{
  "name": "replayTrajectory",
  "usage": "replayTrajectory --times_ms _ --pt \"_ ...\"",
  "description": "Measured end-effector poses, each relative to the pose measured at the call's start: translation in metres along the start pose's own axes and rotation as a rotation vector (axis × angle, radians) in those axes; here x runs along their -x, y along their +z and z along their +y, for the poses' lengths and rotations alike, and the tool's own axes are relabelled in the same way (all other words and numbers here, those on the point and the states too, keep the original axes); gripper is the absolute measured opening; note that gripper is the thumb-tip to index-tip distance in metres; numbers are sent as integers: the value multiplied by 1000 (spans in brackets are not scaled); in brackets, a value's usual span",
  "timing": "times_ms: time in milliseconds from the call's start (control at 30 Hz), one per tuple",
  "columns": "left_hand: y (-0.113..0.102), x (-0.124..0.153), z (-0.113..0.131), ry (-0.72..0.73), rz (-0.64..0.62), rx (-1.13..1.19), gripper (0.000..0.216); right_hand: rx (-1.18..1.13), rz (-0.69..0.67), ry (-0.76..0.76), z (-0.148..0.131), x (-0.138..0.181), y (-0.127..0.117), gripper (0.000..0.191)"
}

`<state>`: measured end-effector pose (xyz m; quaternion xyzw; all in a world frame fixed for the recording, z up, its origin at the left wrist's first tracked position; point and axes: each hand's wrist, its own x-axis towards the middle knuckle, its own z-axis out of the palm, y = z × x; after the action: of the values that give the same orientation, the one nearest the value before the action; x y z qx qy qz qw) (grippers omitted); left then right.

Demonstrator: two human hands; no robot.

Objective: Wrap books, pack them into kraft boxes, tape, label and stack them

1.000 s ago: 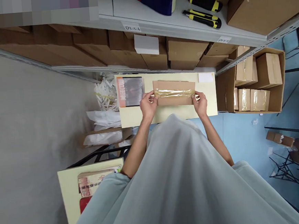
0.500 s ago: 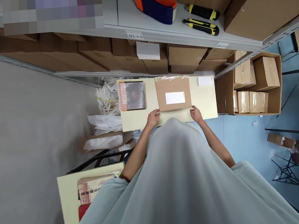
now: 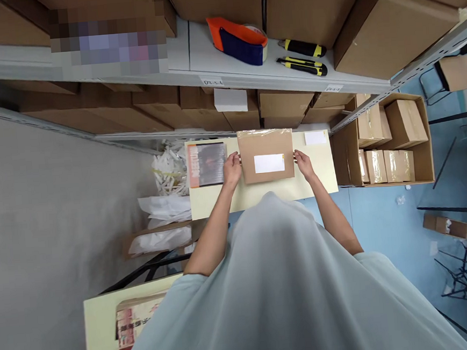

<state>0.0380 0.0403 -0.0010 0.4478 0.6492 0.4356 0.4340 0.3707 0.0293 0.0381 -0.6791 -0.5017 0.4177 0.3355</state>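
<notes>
A flat brown cardboard box (image 3: 249,168) lies on the pale yellow table, clear tape along its far edge. On its top face is a white label (image 3: 269,163). My left hand (image 3: 232,169) holds the box's left side with bent fingers. At the right side my right hand (image 3: 304,164) grips the opposite edge, its fingertips partly hidden by the box. Left of the box, close to my left hand, rests a magazine-like item (image 3: 208,164) in a clear wrapper. A small white slip (image 3: 315,138) lies at the table's far right corner.
Above the table (image 3: 318,176) runs a grey shelf with cardboard boxes, a tape roll in an orange and blue holder (image 3: 239,42) and two yellow-black box cutters (image 3: 303,57). A large open carton (image 3: 345,161) holding smaller boxes stands at right. Shredded paper (image 3: 170,166) lies at left.
Both hands have moved from the box's near corners farther up along its left and right sides. The camera view has tilted, so the shelf and table appear lower.
</notes>
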Motion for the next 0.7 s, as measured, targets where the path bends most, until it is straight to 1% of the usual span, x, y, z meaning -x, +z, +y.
replayTrajectory --times_ms 67,133,233,300,400,467,533,600,700 --pt "-9 13 10 -28 58 97 54 -109 7 -18 -7 17 -7 75" --pt "-17 29 19 -22 88 192 60 -187 16 -58 -14 36 -16 77" --pt "-26 52 24 -32 80 261 68 -187 23 -89 -18 61 -24 78" --pt "-28 65 22 -70 60 270 68 -161 22 -83 -13 70 -23 79" --pt "-25 76 12 -169 -4 235 59 -116 -9 -32 1 72 -16 76" --pt "-23 79 5 -253 -54 187 49 -79 -53 24 11 69 -14 69" --pt "-23 80 0 -303 -94 139 43 -33 -108 60 16 67 -17 59" --pt "-26 81 1 -307 -118 100 41 20 -129 68 14 67 -26 52" --pt "-30 82 14 -227 -93 13 37 127 -47 9 -4 71 -42 48"
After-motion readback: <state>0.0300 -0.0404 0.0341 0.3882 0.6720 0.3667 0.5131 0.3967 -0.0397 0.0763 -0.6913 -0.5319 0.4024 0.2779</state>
